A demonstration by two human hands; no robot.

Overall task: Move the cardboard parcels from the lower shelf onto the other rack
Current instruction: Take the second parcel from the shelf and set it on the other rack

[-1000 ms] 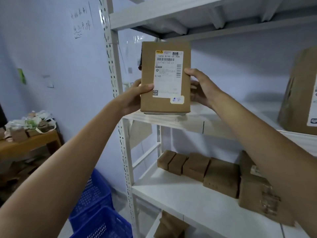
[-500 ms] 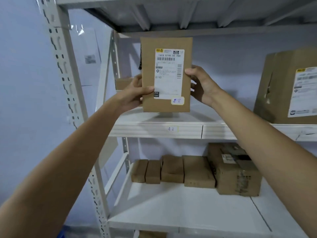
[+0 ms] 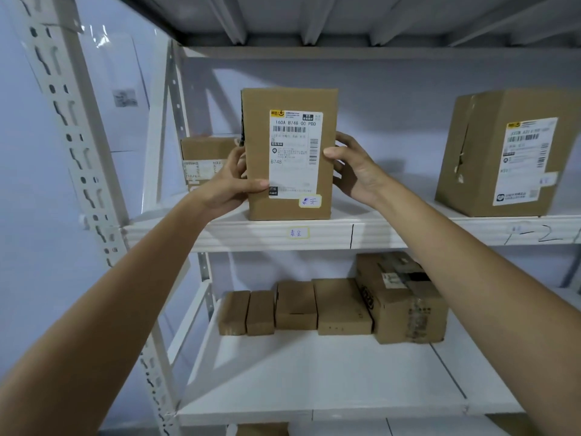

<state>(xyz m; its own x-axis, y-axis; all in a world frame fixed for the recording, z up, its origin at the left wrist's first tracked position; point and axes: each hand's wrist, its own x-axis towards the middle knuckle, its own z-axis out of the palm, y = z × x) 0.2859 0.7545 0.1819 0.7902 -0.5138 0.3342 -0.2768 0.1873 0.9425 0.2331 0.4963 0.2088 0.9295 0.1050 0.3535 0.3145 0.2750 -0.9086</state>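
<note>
A brown cardboard parcel [image 3: 257,171] with a white shipping label stands upright on the front of the white middle shelf [image 3: 371,229]. My left hand [image 3: 228,184] grips its left edge, thumb across the label's lower corner. My right hand [image 3: 355,168] holds its right edge, fingers behind the box. Its bottom rests on the shelf board. On the lower shelf [image 3: 314,379] a row of several small brown parcels [image 3: 295,305] lies against the back wall, with a larger taped box [image 3: 405,297] at the right end.
A large labelled carton [image 3: 506,152] stands at the right of the middle shelf. A smaller box [image 3: 207,158] sits behind my left hand at the shelf's left. A perforated white upright [image 3: 72,130] rises at the left. Another shelf board hangs overhead.
The parcel has come down from just above the shelf edge and now stands on the middle shelf. My view has swung right and closer to the rack.
</note>
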